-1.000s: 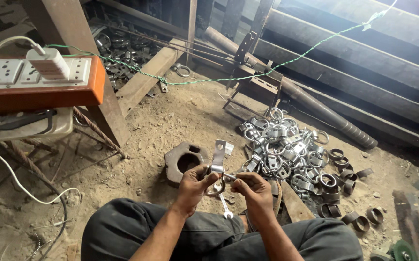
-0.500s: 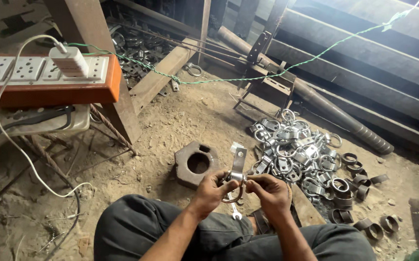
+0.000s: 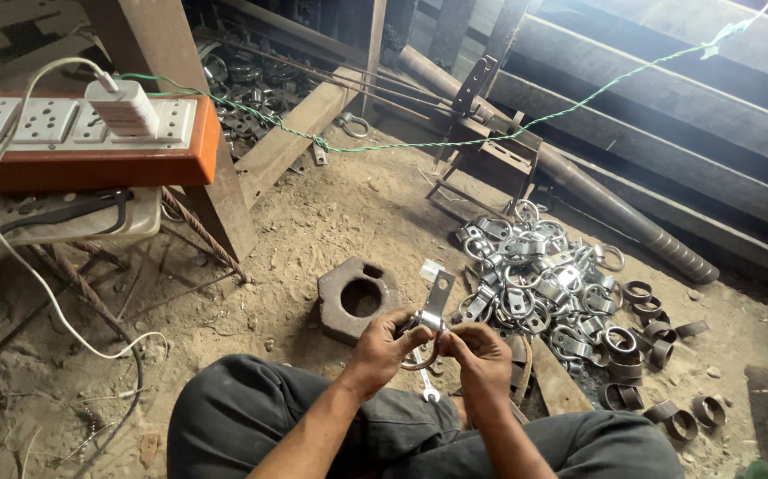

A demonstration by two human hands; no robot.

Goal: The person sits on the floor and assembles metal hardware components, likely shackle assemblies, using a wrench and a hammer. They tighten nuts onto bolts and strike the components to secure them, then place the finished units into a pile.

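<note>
Steel, bright and bent into a ring with a flat strap sticking up — that is the metal clamp (image 3: 430,318) held low in the middle of the view, just above the person's dark trouser legs. Both hands meet on it: the left hand (image 3: 382,348) grips the ring from its side with fingers curled, and the right hand (image 3: 481,350) pinches the other side, knuckles almost touching the left. A small spanner (image 3: 427,386) lies on the dirt just under the hands. Just beyond them sits a rusty block with a round hole (image 3: 356,299), and to the right a heap of similar shiny clamps (image 3: 539,275) spreads over the sandy floor, with darker rings (image 3: 659,333) at its edge. An orange-edged power strip (image 3: 82,133) with a white plug sits at upper left — well apart from the hands.
</note>
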